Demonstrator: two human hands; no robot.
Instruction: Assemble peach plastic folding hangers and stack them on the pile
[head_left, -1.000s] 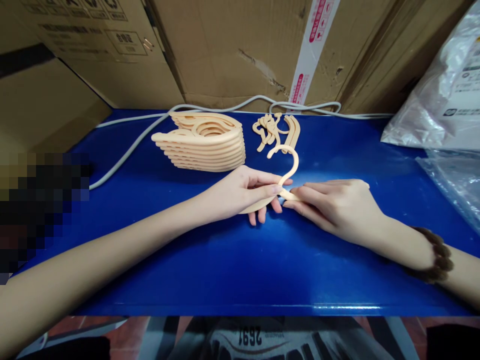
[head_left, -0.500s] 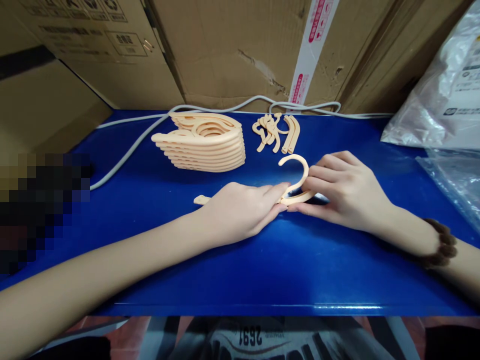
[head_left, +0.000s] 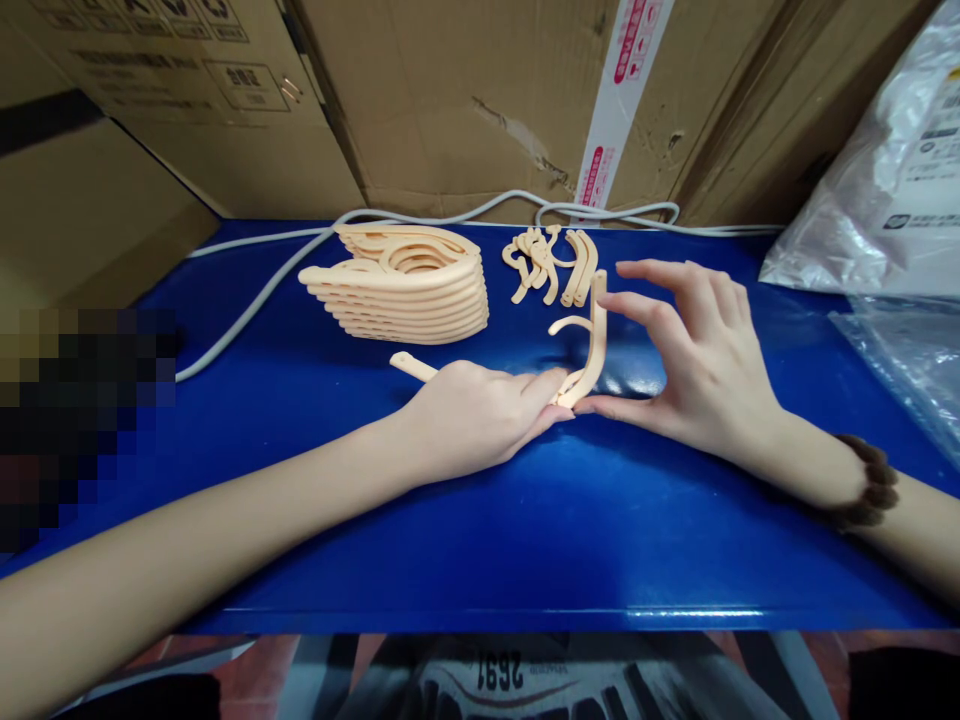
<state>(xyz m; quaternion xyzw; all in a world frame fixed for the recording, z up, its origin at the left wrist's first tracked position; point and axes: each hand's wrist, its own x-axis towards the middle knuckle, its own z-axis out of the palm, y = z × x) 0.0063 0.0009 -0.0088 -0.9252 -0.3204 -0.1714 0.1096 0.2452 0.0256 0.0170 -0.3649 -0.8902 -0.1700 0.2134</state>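
A cream plastic folding hanger (head_left: pixel 598 345) is in my left hand (head_left: pixel 480 415), whose fingers are closed around its middle. One arm of the hanger sticks out to the left behind that hand; the other rises upright at the right. The curved hook shows behind the upright arm, partly covered by it. My right hand (head_left: pixel 694 345) is spread, thumb and fingers apart. Its thumb tip is at the hanger's lower bend, perhaps touching it, and its index finger is close to the upright arm's top. My left hand hides the hanger's joint in part.
A stack of cream hangers (head_left: pixel 405 300) sits at the back left of the blue table (head_left: pixel 495 560). Loose hooks and arm pieces (head_left: pixel 551 265) lie right of it. Behind run a white cable (head_left: pixel 442 215) and cardboard boxes (head_left: pixel 465 90). Plastic bags (head_left: pixel 862 190) are at right.
The hanger's right arm has swung up to stand upright, and the hook has turned lower behind it. My right hand's fingers have let go and spread. The left arm's end has tilted up slightly.
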